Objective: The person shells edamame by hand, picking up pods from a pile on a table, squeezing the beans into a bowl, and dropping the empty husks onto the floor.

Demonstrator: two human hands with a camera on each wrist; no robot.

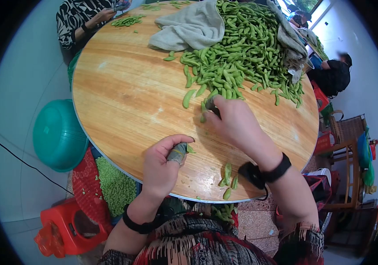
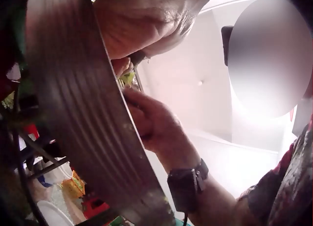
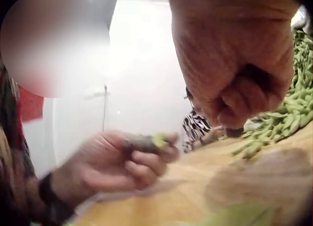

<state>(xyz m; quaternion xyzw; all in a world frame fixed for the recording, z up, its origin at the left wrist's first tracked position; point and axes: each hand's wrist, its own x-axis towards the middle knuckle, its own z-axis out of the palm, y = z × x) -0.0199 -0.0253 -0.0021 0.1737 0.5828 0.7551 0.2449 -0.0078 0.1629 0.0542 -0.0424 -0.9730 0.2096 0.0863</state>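
My left hand (image 1: pixel 160 165) is over the near part of the round wooden table (image 1: pixel 122 97). Between its thumb, wrapped in a grey-green cover, and its curled fingers it pinches a green edamame pod (image 3: pixel 159 140), of which only a small end shows. My right hand (image 1: pixel 237 121) reaches to the near edge of a heap of edamame pods (image 1: pixel 250 48). Its fingers are bent, its thumb also wears a dark cover, and a pod (image 1: pixel 203 110) shows at the fingertips, partly hidden by them. Opened pods (image 1: pixel 227 172) lie near the table's front edge.
A grey cloth (image 1: pixel 193 26) lies against the heap. Below the table's left edge, shelled beans (image 1: pixel 114 185) fill a container beside a red stool (image 1: pixel 72 227). A teal basin (image 1: pixel 58 134) stands at left. Another person's arm (image 1: pixel 94 22) is at the far left of the table.
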